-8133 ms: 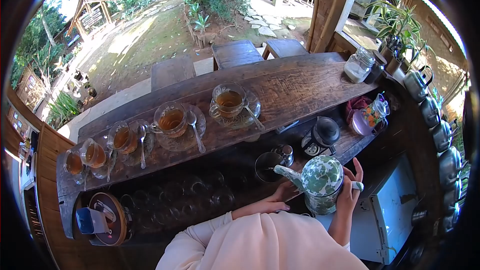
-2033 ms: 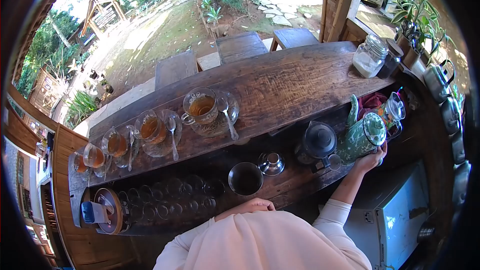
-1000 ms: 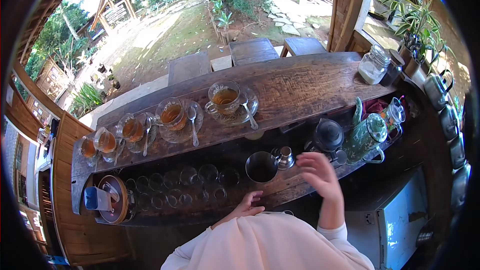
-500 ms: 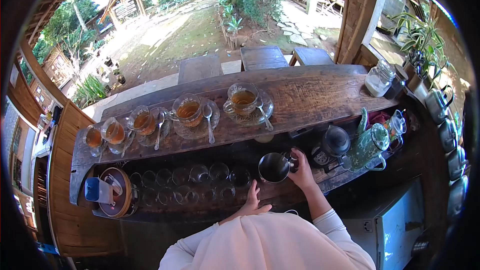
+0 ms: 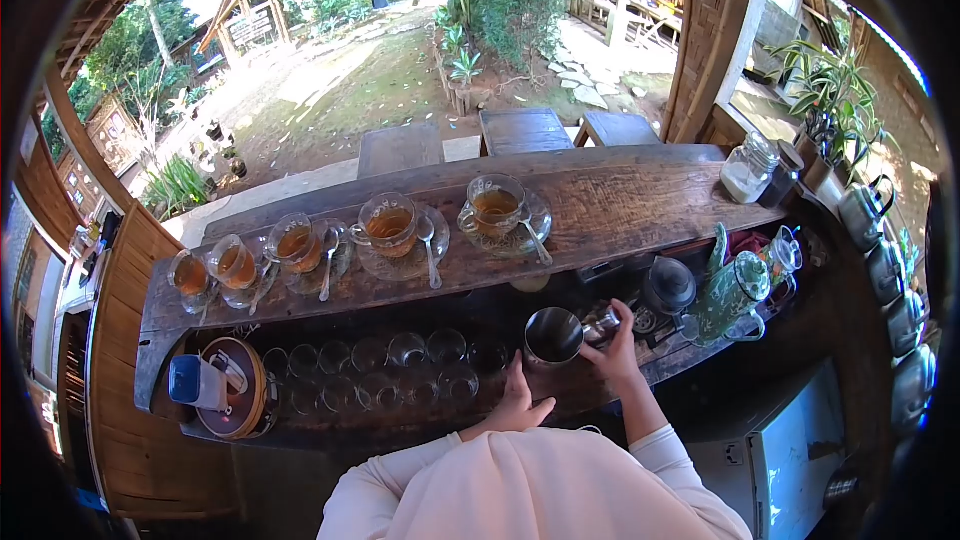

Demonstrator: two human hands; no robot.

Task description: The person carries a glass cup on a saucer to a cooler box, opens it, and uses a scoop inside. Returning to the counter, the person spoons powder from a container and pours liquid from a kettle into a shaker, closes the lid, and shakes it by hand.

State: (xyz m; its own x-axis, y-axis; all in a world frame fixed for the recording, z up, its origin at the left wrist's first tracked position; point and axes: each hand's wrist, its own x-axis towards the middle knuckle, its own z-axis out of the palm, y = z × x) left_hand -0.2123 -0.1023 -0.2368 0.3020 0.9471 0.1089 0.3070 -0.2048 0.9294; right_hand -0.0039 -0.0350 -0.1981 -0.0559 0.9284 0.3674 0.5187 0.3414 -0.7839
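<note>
A metal pot (image 5: 553,337) with a round mouth and dark inside is held over the lower counter, its opening facing up towards me. My right hand (image 5: 617,352) is closed at its right side, by a shiny metal part that looks like its handle. My left hand (image 5: 516,404) has its fingers stretched out and thumb apart, with the fingertips at the pot's lower left side; whether they touch cannot be made out. Left of the pot, several clear glasses (image 5: 407,350) stand in rows on the lower shelf.
On the raised wooden counter (image 5: 630,190) stand several glass cups of brown drink (image 5: 390,223) on saucers with spoons. To the right are a green speckled jug (image 5: 735,295), a dark-lidded pot (image 5: 671,283) and a jar (image 5: 748,170). A round box (image 5: 235,410) sits left.
The pot and both hands have shifted slightly to the right. My right hand has turned a little, and more of the shiny metal part shows beside it. The view has also moved slightly.
</note>
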